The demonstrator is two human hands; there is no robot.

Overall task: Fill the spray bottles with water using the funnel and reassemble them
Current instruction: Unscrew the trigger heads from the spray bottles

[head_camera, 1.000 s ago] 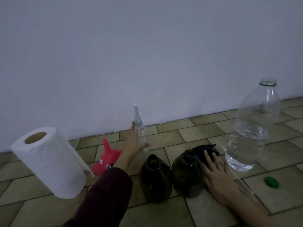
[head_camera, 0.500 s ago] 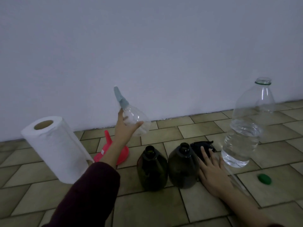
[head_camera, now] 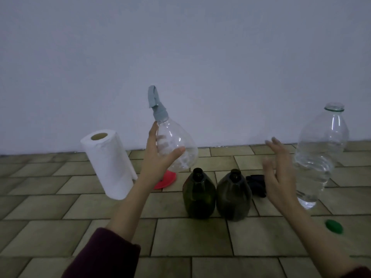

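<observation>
- My left hand (head_camera: 160,159): raised above the floor, its grip clamped on the clear spray bottle (head_camera: 176,145), thumb across the near side and fingers seen through the plastic behind it.
- Clear spray bottle: held in the air, tilted slightly, with its grey-blue spray head (head_camera: 156,106) screwed on and pointing up against the wall (head_camera: 180,57).
- My right hand (head_camera: 281,173): lifted, grip apart, fingers spread and relaxed, holding nothing; it hovers between the dark bottles and the large water bottle (head_camera: 321,157).
- Two dark green bottles (head_camera: 198,194) (head_camera: 233,195): standing upright side by side on the tiled floor (head_camera: 180,247), necks open, no heads fitted.
- Black spray heads (head_camera: 257,184): lying on the floor just behind the right-hand dark bottle, partly hidden by my right hand.
- Large water bottle: upright at the right, uncapped, partly filled with water.
- Green cap (head_camera: 333,226): on the floor near the water bottle.
- Red funnel (head_camera: 165,179): on the floor beyond my left wrist, mostly hidden.
- Paper towel roll (head_camera: 106,163): standing at the left.
</observation>
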